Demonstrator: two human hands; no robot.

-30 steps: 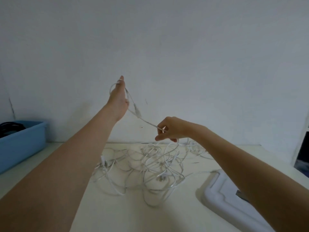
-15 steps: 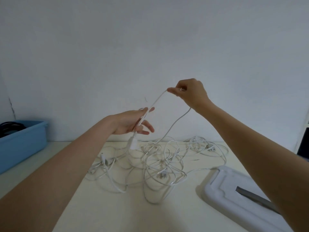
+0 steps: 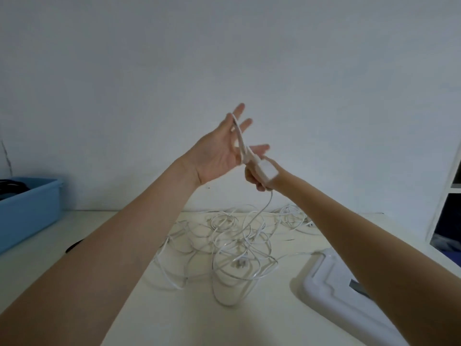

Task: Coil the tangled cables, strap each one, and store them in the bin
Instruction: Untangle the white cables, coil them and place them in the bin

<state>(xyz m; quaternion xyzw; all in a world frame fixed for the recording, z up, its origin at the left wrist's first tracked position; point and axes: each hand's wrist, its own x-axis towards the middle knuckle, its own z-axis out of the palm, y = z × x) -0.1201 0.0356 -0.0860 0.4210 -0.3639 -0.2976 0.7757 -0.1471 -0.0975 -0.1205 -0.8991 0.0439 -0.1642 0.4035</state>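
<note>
Left hand (image 3: pixel 219 156) raised, palm up, fingers spread straight, a white cable (image 3: pixel 240 138) looped over them and running down-right to the plug block (image 3: pixel 268 171) – right hand (image 3: pixel 255 178) just beside and below, curled round that cable. Slack drops to the tangle (image 3: pixel 239 240) on the table (image 3: pixel 124 308); blue bin (image 3: pixel 30 208) well left – nearer the left arm. No readable writing anywhere

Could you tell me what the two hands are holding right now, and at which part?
The right hand grips a white cable just beside its plug block. The left hand is spread open, with the cable looped over its fingers.
</note>
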